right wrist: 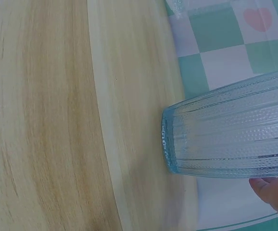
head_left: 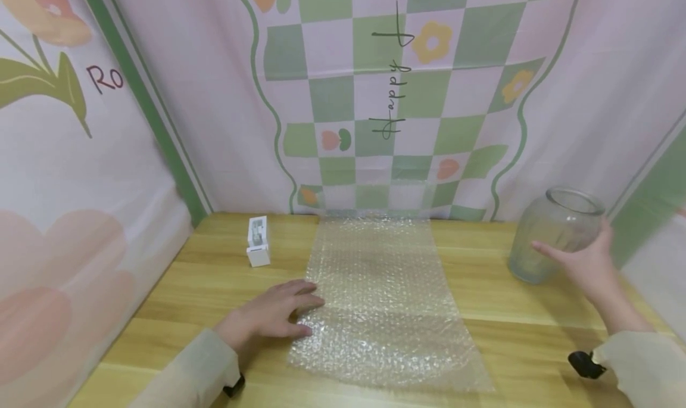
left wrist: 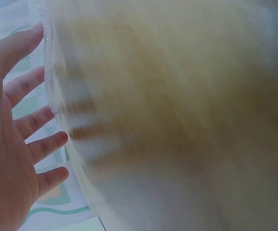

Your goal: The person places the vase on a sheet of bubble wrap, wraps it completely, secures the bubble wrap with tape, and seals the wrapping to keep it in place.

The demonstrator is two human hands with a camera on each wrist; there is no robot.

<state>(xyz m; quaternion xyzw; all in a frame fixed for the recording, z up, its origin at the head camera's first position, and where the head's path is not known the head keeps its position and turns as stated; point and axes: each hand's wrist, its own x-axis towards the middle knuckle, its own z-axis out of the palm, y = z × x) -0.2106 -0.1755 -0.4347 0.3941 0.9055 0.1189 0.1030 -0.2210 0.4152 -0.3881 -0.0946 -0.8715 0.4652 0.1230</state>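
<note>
A sheet of bubble wrap (head_left: 383,289) lies flat over the middle of the wooden table. My left hand (head_left: 273,314) rests at its left edge with the fingers spread; in the left wrist view the fingertips (left wrist: 57,139) reach to the sheet's edge. At the far right, my right hand (head_left: 589,268) grips a ribbed clear glass vase (head_left: 541,232), thumb on the near side and the other fingers mostly hidden behind it. The vase is upright, its mouth facing up. Its thick bluish base (right wrist: 169,139) shows close over the tabletop in the right wrist view.
A small white box (head_left: 258,244) with a window stands left of the bubble wrap. Behind the wooden table (head_left: 187,301) hangs a printed cloth (head_left: 370,98) with green checks and flowers. More cloth (head_left: 96,229) hangs along the left side.
</note>
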